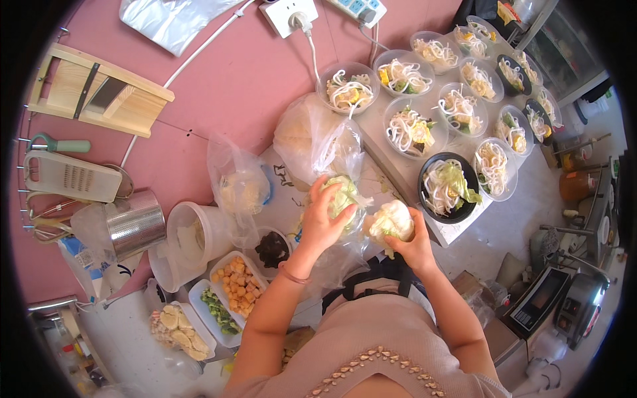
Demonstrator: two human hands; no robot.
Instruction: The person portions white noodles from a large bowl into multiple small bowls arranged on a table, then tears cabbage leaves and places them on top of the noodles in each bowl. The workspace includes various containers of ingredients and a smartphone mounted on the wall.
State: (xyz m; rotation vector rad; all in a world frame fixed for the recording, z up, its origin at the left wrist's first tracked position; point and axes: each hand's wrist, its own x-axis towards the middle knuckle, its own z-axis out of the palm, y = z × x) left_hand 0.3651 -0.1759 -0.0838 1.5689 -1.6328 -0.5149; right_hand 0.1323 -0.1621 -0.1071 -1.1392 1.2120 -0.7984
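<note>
My left hand (323,215) is closed round a pale green piece of lettuce (343,194), above a crumpled clear plastic bag (345,249). A second, whiter lettuce piece (390,222) sits in the grip of my right hand (416,247), just to the right of the first. The two pieces are apart by a small gap. Closest to my right hand stands a black bowl (424,199) of white noodles with a lettuce leaf on top. Behind it, several clear bowls (399,147) hold noodles with corn and greens.
Trays of orange cubes (240,286), chopped greens (217,310) and pale slices (182,331) lie at the lower left, beside a bowl of dark pieces (272,249). White tubs (192,235) and a metal pot (136,224) stand farther left. A wooden slicer (99,89) hangs on the pink wall, near a power socket (290,14).
</note>
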